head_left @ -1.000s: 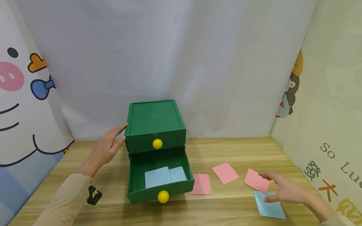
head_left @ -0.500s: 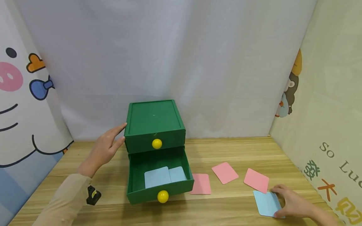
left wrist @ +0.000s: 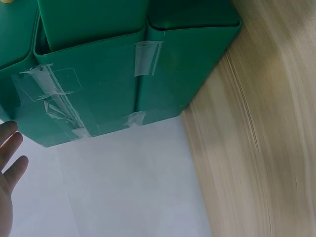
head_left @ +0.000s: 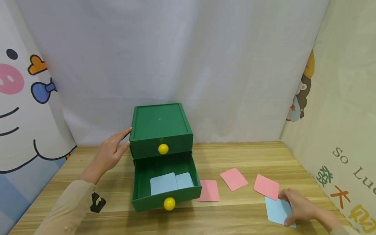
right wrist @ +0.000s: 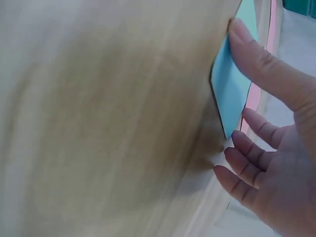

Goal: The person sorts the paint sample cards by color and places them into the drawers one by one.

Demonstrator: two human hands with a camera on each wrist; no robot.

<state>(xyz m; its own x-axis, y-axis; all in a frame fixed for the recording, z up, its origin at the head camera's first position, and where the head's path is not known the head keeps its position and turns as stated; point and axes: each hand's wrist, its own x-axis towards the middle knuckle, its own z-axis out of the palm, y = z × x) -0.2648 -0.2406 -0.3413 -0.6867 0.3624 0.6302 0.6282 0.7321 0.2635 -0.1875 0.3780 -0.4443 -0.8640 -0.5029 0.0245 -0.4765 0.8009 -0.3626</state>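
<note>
Head view: green drawer unit near the far edge of the table, left of middle. Top drawer closed, open drawer pulled out below it. First blue card and second blue card lie inside, toward its front wall; anything under them is hidden. So two blue ones look done.

Third blue card is on or just above the table toward its near right corner, not in the drawer. Right hand has it: thumb and index finger pinch across opposite edges, other fingers slightly spread under the palm in the right wrist view. Grip seems set; can't tell if the card is off the wood.

Left hand holds nothing, fingers a bit apart, tips against the unit's left side, probably steadying it. Left wrist view shows clear tape on the unit's outside.

Near pink card is partly hidden by the drawer; middle pink card sits between the drawer and the table's right edge; far pink card is right by the third blue one, contact unclear. Left, as far as shows: one blue to place, three pinks loose, drawer not closed.
</note>
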